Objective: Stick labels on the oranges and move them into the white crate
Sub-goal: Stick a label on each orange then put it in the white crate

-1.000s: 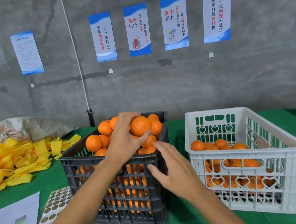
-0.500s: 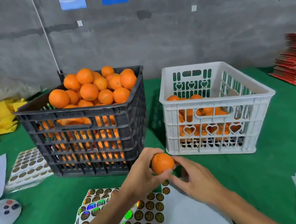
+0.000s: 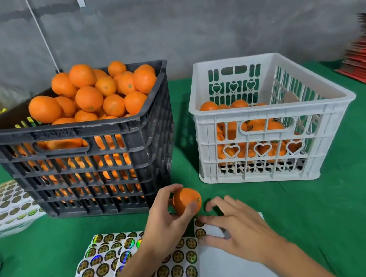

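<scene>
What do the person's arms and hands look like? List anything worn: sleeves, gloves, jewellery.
Both hands are bare: no gloves on the left hand or the right hand. No rings, watch or wristband show on either. Both forearms are bare as far as the frame reaches, with no sleeve edge in view. No markings or tape are visible on them.

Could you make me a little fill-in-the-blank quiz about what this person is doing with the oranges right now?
1. The left hand grips a single ____ in front of the black crate.
2. The right hand reaches to the sheet of round ____ on the table.
3. The crate piled above its rim is the ____ one.
4. The white crate stands on a ____ table cover.

Missing words: orange; labels; black; green
</scene>
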